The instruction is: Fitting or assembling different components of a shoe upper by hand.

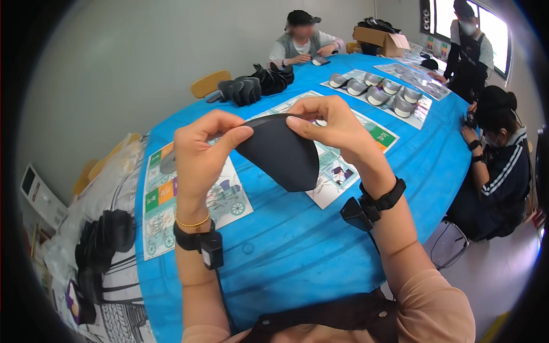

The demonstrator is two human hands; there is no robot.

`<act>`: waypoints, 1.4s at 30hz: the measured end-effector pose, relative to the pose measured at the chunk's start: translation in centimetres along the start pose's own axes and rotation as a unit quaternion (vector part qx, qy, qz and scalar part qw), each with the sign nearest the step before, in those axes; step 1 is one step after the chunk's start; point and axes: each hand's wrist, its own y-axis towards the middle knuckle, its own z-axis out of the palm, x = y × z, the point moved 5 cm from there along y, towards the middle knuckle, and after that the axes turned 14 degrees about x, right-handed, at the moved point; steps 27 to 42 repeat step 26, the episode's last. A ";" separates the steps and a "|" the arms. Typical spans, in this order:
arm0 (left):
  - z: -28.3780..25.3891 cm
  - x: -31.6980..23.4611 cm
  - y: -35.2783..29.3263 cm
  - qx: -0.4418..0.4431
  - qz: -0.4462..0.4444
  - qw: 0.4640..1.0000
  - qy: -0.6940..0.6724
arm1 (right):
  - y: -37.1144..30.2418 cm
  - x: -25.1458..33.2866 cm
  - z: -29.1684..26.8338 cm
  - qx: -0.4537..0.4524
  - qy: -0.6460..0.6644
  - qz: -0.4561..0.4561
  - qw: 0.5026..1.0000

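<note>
A dark, curved cap brim (280,151) is held up over the table, its wide face toward me and its blunt tip hanging down. My left hand (200,143) pinches its upper left edge between thumb and fingers. At the upper right of the same edge, my right hand (331,123) grips with the thumb in front and the fingers behind. Beneath it lie printed picture sheets, the left one (229,200) partly hidden by my left hand and forearm.
A blue cloth (286,257) covers the table. Stacked dark brims (240,90) stand at the far left, and grey-and-white brims (377,94) rest on a far sheet. More dark pieces (117,231) lie at left. Several people sit or stand around; a cardboard box (394,43) is behind.
</note>
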 end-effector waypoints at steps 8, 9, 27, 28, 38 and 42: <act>1.2 0.6 0.3 0.040 -0.070 0.989 -0.122 | -0.3 -0.1 0.5 -0.020 -0.043 0.011 0.999; 1.4 0.7 0.4 0.056 -0.073 0.992 -0.088 | -0.4 0.3 0.7 -0.025 -0.067 0.002 0.997; -3.6 1.1 -1.1 -0.204 0.080 0.975 0.017 | 0.0 -1.2 0.4 -0.025 0.054 0.013 0.998; -3.6 1.1 -1.1 -0.204 0.080 0.975 0.017 | 0.0 -1.2 0.4 -0.025 0.054 0.013 0.998; -3.6 1.1 -1.1 -0.204 0.080 0.975 0.017 | 0.0 -1.2 0.4 -0.025 0.054 0.013 0.998; -3.6 1.1 -1.1 -0.204 0.080 0.975 0.017 | 0.0 -1.2 0.4 -0.025 0.054 0.013 0.998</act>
